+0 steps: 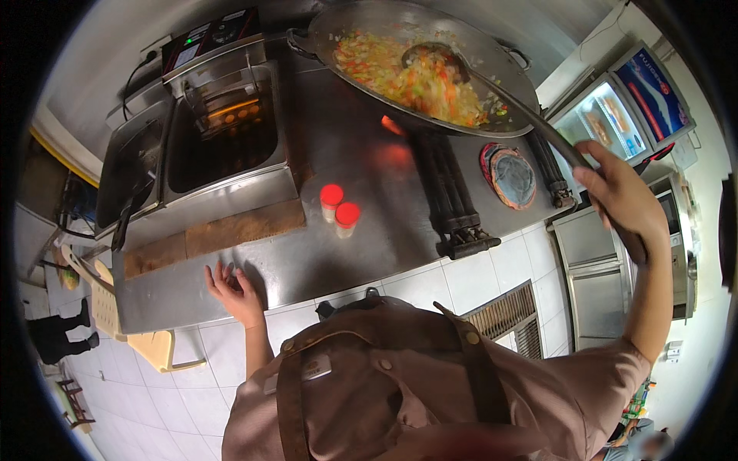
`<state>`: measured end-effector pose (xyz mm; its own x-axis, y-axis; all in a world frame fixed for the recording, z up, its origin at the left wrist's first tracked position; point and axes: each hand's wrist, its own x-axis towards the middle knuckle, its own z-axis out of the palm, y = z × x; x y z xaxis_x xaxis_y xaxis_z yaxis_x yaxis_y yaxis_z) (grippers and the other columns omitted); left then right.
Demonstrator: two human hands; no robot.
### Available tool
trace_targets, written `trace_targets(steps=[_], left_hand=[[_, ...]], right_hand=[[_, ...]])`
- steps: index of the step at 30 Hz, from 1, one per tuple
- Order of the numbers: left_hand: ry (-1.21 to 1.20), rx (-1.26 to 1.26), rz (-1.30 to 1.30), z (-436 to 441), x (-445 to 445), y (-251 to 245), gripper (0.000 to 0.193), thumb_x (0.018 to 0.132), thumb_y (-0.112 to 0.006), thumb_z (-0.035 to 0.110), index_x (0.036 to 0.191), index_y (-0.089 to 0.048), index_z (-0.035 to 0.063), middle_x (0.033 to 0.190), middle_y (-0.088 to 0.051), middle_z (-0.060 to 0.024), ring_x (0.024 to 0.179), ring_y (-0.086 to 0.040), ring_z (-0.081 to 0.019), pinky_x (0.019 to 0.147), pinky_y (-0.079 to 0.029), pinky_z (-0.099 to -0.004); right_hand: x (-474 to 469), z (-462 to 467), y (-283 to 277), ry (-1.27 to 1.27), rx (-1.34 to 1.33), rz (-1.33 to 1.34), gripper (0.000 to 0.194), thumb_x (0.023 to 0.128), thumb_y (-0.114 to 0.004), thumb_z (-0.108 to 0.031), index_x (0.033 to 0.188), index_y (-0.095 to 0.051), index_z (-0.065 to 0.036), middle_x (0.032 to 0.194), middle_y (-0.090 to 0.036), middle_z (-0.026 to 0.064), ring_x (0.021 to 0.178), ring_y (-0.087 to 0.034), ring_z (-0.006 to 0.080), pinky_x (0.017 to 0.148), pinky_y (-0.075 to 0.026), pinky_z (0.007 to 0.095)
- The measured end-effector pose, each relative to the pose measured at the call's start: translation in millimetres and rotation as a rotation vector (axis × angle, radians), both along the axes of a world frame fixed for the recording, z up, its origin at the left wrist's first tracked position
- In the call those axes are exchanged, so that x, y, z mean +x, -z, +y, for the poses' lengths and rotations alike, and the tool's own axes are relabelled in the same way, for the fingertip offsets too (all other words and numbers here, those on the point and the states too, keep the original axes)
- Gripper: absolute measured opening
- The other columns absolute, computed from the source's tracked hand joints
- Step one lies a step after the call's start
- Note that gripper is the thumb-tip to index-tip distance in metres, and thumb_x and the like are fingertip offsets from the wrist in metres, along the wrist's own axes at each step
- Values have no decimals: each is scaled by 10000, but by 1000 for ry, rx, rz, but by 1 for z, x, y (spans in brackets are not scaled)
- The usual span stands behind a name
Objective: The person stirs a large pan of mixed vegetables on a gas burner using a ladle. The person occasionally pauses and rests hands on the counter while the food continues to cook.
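Observation:
My right hand (620, 187) grips the long handle of a metal ladle (519, 106). Its bowl is in a large metal wok (380, 14) with two side handles, among chopped vegetables (375, 63) in orange, pale green and white. Some of the vegetables blur at the ladle's bowl. A flame (392, 125) shows under the wok. My left hand (233, 291) hovers near or rests at the steel counter's front edge, holding nothing, its fingers loosely curled and apart. Two red-capped shakers (339, 210) stand between my left hand and the wok.
A two-basin deep fryer (230, 190) with dark oil sits at the left. Burner pipes (452, 196) run to the counter front, with round cloth pads (512, 177) beside them. A yellow plastic chair (153, 346), a lit display fridge (608, 124) and other people stand farther off.

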<state>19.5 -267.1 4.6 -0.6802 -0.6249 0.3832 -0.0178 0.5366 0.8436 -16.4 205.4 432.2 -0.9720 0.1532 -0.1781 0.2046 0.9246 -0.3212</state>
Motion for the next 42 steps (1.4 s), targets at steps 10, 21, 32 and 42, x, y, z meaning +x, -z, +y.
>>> trace_targets(steps=[10,21,32,42], left_hand=[[32,3,-41,2,-1,-7,415,976,-591,145,1357,-495,14,1529,-307,-164,1096,-611,-274,917,-509,-369],[-28,-54,7,1,1,-3,416,968,-606,135,1354,-500,22,1535,-305,-164,1091,-603,-256,890,-502,-353],[34,-53,-11,2,2,-7,407,970,-595,123,1353,-501,23,1527,-313,-159,1095,-608,-272,893,-513,-362],[766,-64,93,70,-4,-9,318,923,-648,51,1238,-609,54,1027,-655,-86,913,-636,-186,801,-531,-301]], right_hand=[[1,-41,32,-317,674,-99,409,945,-595,-192,1288,-465,-10,724,-646,233,740,-660,432,676,-496,509],[-124,-7,108,-348,706,68,271,900,-583,-135,1103,-506,27,820,-689,250,751,-703,402,706,-540,487],[-62,36,87,-56,420,257,309,885,-669,-224,1115,-601,-29,1009,-678,199,974,-643,389,798,-479,484],[20,-44,180,-159,252,1065,291,823,-695,-74,1109,-649,-49,1030,-621,154,972,-577,345,857,-447,441]])
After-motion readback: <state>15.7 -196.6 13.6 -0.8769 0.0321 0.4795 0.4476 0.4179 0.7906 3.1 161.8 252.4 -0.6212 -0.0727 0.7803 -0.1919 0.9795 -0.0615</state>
